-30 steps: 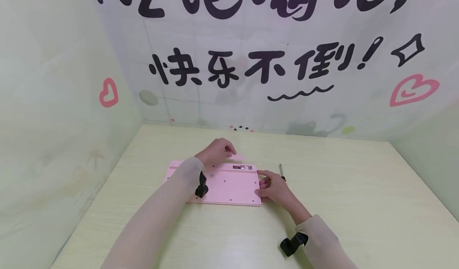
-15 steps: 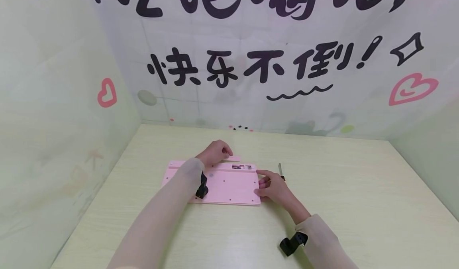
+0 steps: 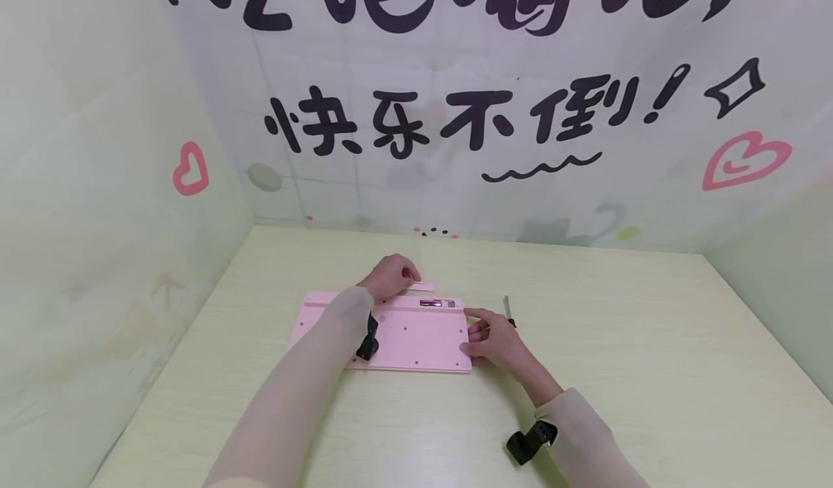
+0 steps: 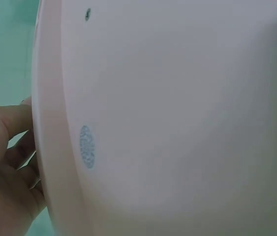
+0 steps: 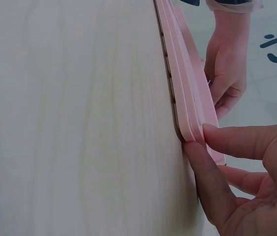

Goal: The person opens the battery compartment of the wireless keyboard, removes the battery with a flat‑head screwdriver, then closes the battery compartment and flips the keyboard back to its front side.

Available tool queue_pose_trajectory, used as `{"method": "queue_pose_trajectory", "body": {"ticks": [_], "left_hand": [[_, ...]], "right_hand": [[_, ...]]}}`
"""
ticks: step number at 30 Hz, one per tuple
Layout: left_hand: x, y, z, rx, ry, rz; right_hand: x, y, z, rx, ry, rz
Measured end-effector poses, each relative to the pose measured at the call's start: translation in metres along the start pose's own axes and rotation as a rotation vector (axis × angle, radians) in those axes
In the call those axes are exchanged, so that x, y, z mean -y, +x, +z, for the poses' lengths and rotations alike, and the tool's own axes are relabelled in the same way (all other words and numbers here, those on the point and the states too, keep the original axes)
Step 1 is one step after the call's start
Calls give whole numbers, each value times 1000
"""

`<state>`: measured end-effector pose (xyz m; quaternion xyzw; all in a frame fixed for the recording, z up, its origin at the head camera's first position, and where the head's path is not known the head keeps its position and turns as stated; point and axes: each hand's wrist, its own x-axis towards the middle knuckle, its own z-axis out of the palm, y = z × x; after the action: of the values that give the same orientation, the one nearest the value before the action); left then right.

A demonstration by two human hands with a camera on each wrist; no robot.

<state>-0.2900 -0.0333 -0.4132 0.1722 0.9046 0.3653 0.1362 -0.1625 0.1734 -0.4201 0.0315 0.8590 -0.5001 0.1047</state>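
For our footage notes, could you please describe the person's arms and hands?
The left sleeve and right sleeve are long, plain and pale beige. A black camera sits by each cuff. The left hand and right hand wear no gloves.

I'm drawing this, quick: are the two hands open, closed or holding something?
Left hand: closed, holding the small pink strip.
Right hand: closed, holding the pink keyboard by its edge.
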Motion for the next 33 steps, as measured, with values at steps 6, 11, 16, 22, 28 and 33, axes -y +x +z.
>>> {"method": "queue_pose_trajectory", "body": {"ticks": [6, 11, 16, 22, 28, 33], "left_hand": [[2, 3, 3, -13, -16, -10], [5, 6, 4, -18, -20, -2], [5, 7, 4, -20, -19, -6], [5, 7, 6, -25, -26, -19], [5, 6, 7, -25, -23, -34], [3, 5, 6, -31, -18, -35]], "right_hand": [[-2, 1, 0, -2, -5, 3], [-3, 2, 0, -3, -3, 1], [-4, 3, 0, -6, -15, -5], [-4, 3, 0, -2, -9, -1], [-5, 3, 0, -1, -1, -10], [-6, 3, 1, -2, -3, -11]]}}
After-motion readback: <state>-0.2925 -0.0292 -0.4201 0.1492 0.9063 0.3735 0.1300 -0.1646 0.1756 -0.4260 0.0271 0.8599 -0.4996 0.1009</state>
